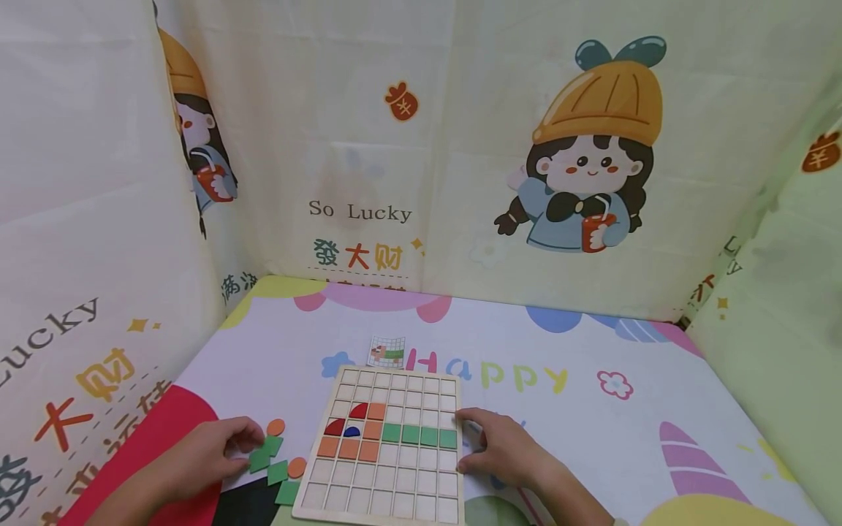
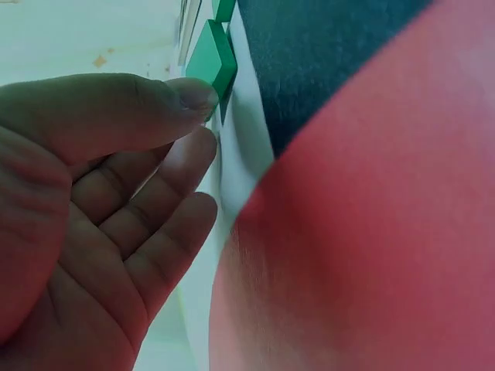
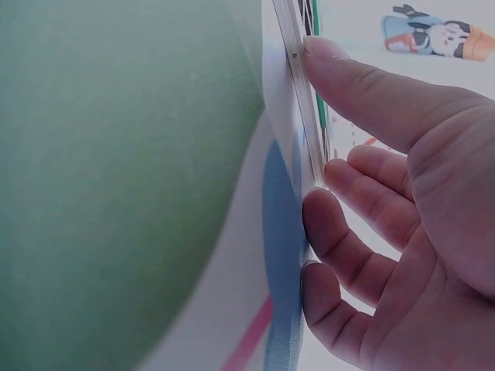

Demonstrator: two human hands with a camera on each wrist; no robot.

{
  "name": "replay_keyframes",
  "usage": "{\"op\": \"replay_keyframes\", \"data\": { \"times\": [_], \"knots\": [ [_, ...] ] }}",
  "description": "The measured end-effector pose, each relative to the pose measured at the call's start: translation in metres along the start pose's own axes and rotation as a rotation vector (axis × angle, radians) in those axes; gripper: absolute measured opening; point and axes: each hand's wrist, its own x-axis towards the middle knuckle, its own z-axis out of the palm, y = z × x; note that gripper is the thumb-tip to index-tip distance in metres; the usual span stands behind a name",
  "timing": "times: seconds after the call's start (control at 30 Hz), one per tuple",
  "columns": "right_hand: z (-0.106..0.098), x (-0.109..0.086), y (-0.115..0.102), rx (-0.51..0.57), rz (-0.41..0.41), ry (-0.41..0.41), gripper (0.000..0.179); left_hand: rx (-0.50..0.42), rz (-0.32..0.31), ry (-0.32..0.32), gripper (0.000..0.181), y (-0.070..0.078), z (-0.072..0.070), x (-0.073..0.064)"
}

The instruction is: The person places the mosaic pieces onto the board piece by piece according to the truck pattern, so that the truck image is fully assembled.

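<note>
In the head view a wooden grid board [image 1: 414,483] lies on the printed mat. It carries orange squares [image 1: 348,449], red quarter-round pieces [image 1: 335,427], a blue half-round piece [image 1: 351,432] and a row of green squares [image 1: 411,435]. Left of the board, my left hand [image 1: 220,447] is beside loose green squares [image 1: 278,473], its thumb and fingers bent and apart. The left wrist view has the thumb tip overlapping a green square [image 2: 211,58]; contact is unclear. My right hand [image 1: 505,449] touches the board's right edge with thumb and fingertips spread.
Two orange discs [image 1: 297,467] lie among the loose green squares. A small picture card [image 1: 387,352] with a gridded pattern sits just behind the board. Printed cloth walls [image 1: 460,168] stand at the back and both sides.
</note>
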Motion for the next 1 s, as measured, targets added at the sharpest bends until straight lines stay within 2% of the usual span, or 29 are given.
{"op": "replay_keyframes", "data": {
  "times": [0.4,0.63,0.9,1.0],
  "knots": [
    [0.0008,0.0002,0.0003,-0.002,0.001,0.001,0.073,0.01,0.036,0.038,0.048,-0.0002,0.0077,-0.0005],
    [0.0009,0.0003,0.001,0.006,0.005,-0.001,0.073,-0.009,0.12,0.0,0.042,-0.0026,0.0087,-0.0017],
    [0.0017,0.001,0.0002,0.003,0.025,-0.008,0.073,-0.006,0.106,-0.008,0.036,-0.0037,0.0096,-0.0007],
    [0.0017,0.0011,0.0,0.004,0.028,-0.01,0.073,-0.005,0.119,-0.02,0.037,-0.0048,0.0091,-0.0007]
  ]
}}
